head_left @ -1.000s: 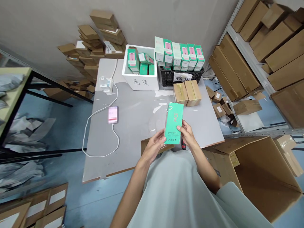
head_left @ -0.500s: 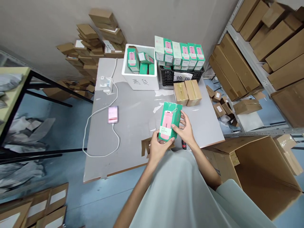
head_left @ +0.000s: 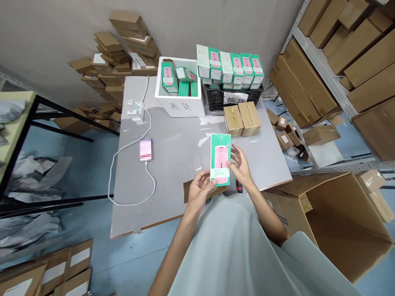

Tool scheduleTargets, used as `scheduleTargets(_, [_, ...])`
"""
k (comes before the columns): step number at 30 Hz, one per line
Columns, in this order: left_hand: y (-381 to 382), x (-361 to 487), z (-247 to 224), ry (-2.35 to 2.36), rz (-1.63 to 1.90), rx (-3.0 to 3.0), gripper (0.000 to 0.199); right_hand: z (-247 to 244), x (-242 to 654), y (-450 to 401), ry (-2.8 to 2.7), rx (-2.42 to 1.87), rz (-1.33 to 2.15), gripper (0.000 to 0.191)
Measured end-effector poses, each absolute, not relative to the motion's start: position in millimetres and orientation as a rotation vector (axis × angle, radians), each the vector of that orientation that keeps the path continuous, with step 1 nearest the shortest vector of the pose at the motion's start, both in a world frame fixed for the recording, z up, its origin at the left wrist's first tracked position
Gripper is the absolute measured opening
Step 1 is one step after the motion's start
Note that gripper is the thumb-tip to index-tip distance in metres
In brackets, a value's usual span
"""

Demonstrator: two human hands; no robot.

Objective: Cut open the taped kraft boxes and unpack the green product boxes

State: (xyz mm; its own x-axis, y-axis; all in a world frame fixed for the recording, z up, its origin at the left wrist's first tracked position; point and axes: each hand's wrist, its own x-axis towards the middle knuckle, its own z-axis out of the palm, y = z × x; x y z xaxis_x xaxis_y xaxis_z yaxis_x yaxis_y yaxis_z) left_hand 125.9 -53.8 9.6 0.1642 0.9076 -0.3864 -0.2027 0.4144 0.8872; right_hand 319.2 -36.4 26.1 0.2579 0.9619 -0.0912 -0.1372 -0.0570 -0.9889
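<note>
A green box (head_left: 220, 158) with a pink bottle-shaped product printed on its front is held upright above the table's near edge. My left hand (head_left: 200, 190) grips its lower left corner, the thumb on the front face. On the other side, my right hand (head_left: 240, 167) holds the right edge with its thumb on the front and fingers behind. Beneath my hands lies a flattened piece of brown cardboard (head_left: 189, 192). A red and black tool (head_left: 239, 187), partly hidden by my right wrist, rests on the table.
On the grey table (head_left: 173, 164) stand a white foam bin (head_left: 182, 107) and a black crate (head_left: 212, 98), both with green boxes. Two brown cartons (head_left: 242, 119) sit before the crate. A phone (head_left: 146, 150) is cabled to a power strip (head_left: 135, 111). A large open carton (head_left: 342, 222) stands right.
The green box has turned so its front faces me squarely and its right side no longer shows. My left hand has shifted slightly left along with it.
</note>
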Motion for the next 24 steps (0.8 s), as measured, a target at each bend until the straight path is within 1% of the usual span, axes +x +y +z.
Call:
scheduleTargets(4, [-62, 142, 8, 1.315, 1.053, 1.003, 0.065, 34, 312, -39, -0.864, -1.394, 1.038, 0.107])
scheduleTargets(7, [-65, 144, 11, 1.265, 1.071, 1.076, 0.063, 33, 316, -38, -0.833, -1.405, 1.022, 0.110])
scheduleTargets(9, [-63, 140, 15, 1.179, 1.042, 1.006, 0.065, 31, 322, -36, -0.795, -1.338, 1.055, 0.107])
scheduleTargets(12, [-59, 132, 19, 1.046, 0.867, 0.823, 0.076, 28, 331, -35, -0.789, -1.235, 1.114, 0.102])
scheduleTargets(15, [-56, 127, 20, 0.943, 0.723, 0.707, 0.080, 27, 333, -36, -0.822, -1.191, 1.149, 0.102])
scheduleTargets(20, [-59, 130, 16, 0.986, 0.776, 0.707, 0.079, 26, 333, -36, -0.871, -1.179, 1.160, 0.101])
scheduleTargets(24, [-60, 136, 13, 1.035, 0.812, 0.732, 0.083, 25, 333, -35, -0.884, -1.170, 1.141, 0.098])
